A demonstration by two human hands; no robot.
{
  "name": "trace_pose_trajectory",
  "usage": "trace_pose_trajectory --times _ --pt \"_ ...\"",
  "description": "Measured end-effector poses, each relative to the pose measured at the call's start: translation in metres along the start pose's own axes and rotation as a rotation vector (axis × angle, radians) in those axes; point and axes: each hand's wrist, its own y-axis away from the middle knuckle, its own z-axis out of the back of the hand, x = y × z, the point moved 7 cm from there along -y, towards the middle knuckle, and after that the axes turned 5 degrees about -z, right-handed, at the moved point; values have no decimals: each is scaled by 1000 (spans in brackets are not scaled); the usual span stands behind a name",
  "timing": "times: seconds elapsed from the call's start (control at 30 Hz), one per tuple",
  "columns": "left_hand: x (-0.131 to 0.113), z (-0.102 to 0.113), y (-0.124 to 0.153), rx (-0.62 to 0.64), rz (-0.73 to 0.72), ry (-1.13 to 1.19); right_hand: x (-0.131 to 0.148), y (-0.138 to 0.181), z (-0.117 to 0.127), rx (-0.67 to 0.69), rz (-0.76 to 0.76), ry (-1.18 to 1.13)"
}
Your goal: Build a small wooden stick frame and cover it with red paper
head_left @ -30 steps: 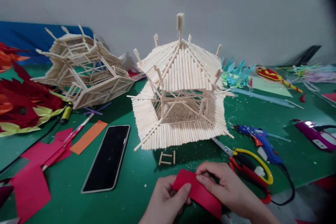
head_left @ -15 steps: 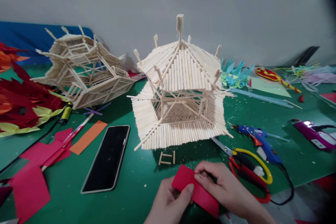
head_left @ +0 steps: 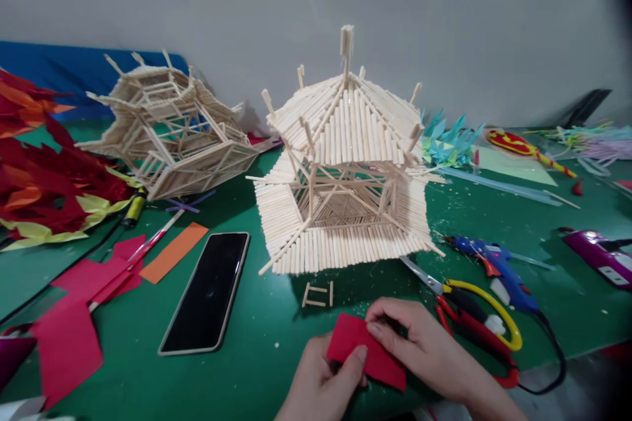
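A piece of red paper [head_left: 348, 335] is held between both hands near the front edge of the green table. My left hand [head_left: 326, 375] pinches its lower left part, thumb on top. The fingers of my right hand [head_left: 407, 339] grip its upper edge, near the middle. Just beyond the paper lies a small frame of short sticks [head_left: 317, 295]. Behind that stands a stick-built pavilion model [head_left: 345, 237] with a two-tiered roof. Scissors [head_left: 486, 319] with yellow and red handles lie beside my right hand.
A phone [head_left: 205, 293], an orange paper strip [head_left: 174, 253] and red paper pieces [head_left: 69, 348] lie to the left. A second stick model [head_left: 197, 164] rests tilted behind them. On the right are a blue glue gun [head_left: 494, 266] and a purple device [head_left: 600, 253].
The view has shifted slightly, so most things sit a little further right. The red paper's right end has come up a little and looks more bent; both hands keep their hold.
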Motion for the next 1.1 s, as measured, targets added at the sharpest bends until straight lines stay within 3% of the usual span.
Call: trace_pose_trajectory --times 0.33,0.7,0.87,1.1 --pt "-13 22 -2 -118 7 -46 14 -19 0 -16 125 -45" --pt "-13 27 -14 -119 -92 143 3 -34 1 -76 153 -149" --pt "-5 22 -17 -35 -81 167 2 -33 0 -38 140 -228" --pt "-8 26 -17 -94 -114 242 -4 -32 -2 5 100 -371"
